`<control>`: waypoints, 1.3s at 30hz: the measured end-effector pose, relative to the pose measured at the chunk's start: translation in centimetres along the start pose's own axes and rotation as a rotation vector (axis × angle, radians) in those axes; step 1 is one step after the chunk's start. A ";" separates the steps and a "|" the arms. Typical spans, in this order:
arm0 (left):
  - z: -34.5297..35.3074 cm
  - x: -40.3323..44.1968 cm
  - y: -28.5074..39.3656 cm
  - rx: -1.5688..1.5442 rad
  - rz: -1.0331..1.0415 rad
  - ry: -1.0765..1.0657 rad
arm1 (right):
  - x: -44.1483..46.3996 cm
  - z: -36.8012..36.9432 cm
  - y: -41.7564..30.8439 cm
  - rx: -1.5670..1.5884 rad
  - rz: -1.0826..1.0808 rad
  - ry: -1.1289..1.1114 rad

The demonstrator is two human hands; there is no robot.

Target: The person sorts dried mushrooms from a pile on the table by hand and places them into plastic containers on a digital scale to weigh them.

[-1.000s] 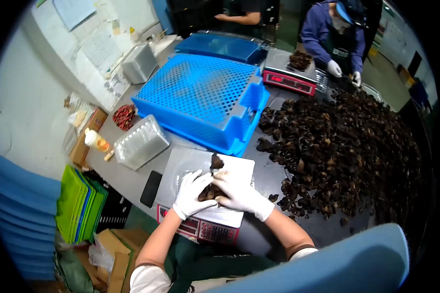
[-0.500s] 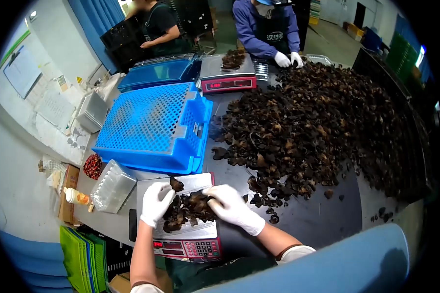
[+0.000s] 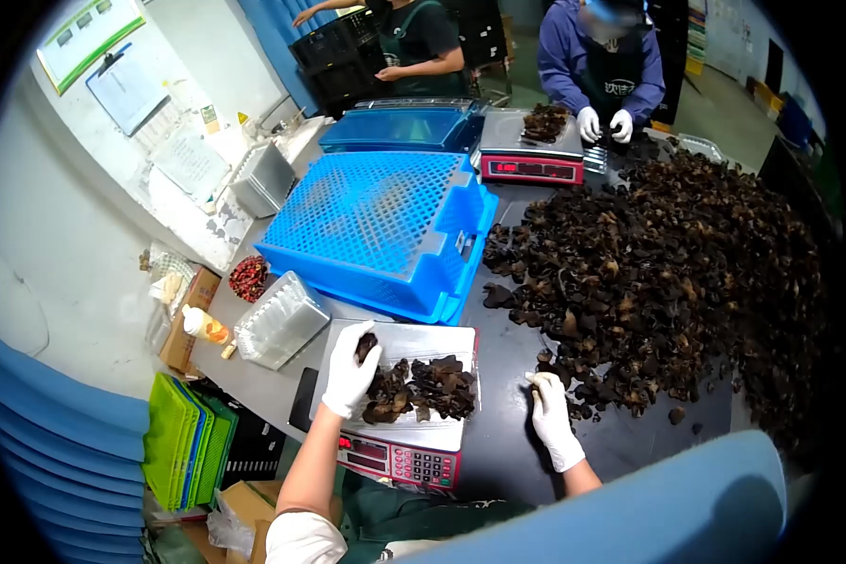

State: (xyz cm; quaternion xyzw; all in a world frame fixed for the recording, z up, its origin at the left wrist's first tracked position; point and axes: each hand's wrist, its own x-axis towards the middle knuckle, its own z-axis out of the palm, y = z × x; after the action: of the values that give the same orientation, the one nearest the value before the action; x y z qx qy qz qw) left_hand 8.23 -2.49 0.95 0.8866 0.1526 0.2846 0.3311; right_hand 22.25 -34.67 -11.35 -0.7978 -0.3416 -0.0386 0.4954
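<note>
Dried black wood ear mushrooms (image 3: 445, 387) lie in two clumps in a clear tray on the digital scale (image 3: 442, 434). At the tray's left side, my left hand (image 3: 350, 371), in a white glove, is closed around a dark wood ear piece (image 3: 367, 347). My right hand (image 3: 555, 428), gloved too, is off the scale, low over the dark table at the near left edge of the large wood ear pile (image 3: 667, 282). Its fingers are curled in, and what they hold, if anything, is too small to make out.
A blue crate (image 3: 367, 216) sits upside down behind the scale. Clear plastic trays (image 3: 282, 320), a bottle (image 3: 204, 324) and red items (image 3: 248, 279) stand left. Across the table, a gloved co-worker (image 3: 602, 75) works beside a second scale (image 3: 533, 169); another person (image 3: 423, 47) stands behind.
My right hand has left the tray and moved right to the pile's edge. My left hand has drawn back slightly from the clumps, gripping a piece. The head view has swung left.
</note>
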 end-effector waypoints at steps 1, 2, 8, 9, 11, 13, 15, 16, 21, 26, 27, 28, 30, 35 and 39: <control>-0.9 -1.3 0.4 0.033 -0.030 0.007 | 1.4 -0.4 -2.3 0.111 -0.004 -0.011; -1.4 -2.4 0.1 0.070 -0.049 0.006 | 2.7 -0.5 -4.7 0.199 -0.031 -0.038; 0.8 -7.6 -3.7 0.360 0.108 -0.157 | 7.2 5.6 -13.7 0.014 -0.463 -0.315; 1.0 -7.5 -2.2 0.377 0.040 -0.215 | 6.7 7.4 -13.9 -0.146 -0.497 -0.392; 1.2 -7.5 -1.4 0.377 0.026 -0.229 | 5.7 10.2 -13.5 -0.283 -0.514 -0.480; 1.2 -7.7 -2.4 0.284 -0.064 -0.158 | 6.3 9.6 -13.7 -0.326 -0.525 -0.506; 0.5 -8.1 -3.0 0.020 -0.040 -0.012 | 7.1 8.0 -14.5 -0.233 -0.492 -0.540; 0.0 -8.1 -2.9 -0.032 -0.026 0.007 | 7.5 7.2 -14.5 -0.127 -0.474 -0.527; -0.6 -9.2 -6.5 -0.404 -0.135 0.121 | 8.4 2.2 -13.7 0.078 -0.389 -0.412; -2.4 -9.4 -8.3 -0.619 -0.326 0.241 | 6.8 -0.1 -10.2 0.341 -0.025 -0.403; -2.8 -9.3 -8.5 -0.562 -0.362 0.252 | 6.5 -0.5 -9.6 0.345 0.023 -0.412; -3.3 -9.3 -8.6 -0.560 -0.364 0.260 | 6.0 -0.8 -9.1 0.334 0.059 -0.410; -4.0 -9.1 -8.3 -0.324 -0.316 0.200 | 5.0 -1.1 -8.0 0.338 0.091 -0.421; -4.1 -8.4 -4.8 0.098 -0.238 0.055 | 3.5 -1.8 -8.6 0.349 0.212 -0.447; -1.3 -8.9 -5.9 0.319 -0.099 0.027 | 2.2 -0.7 -8.0 0.388 0.184 -0.512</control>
State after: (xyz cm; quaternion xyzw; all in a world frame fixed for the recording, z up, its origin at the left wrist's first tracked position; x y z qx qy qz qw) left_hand -0.06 -1.55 -5.83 0.9155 0.2436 0.2520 0.1974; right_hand 19.48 -31.89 -3.97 -0.7000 -0.3823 0.2739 0.5374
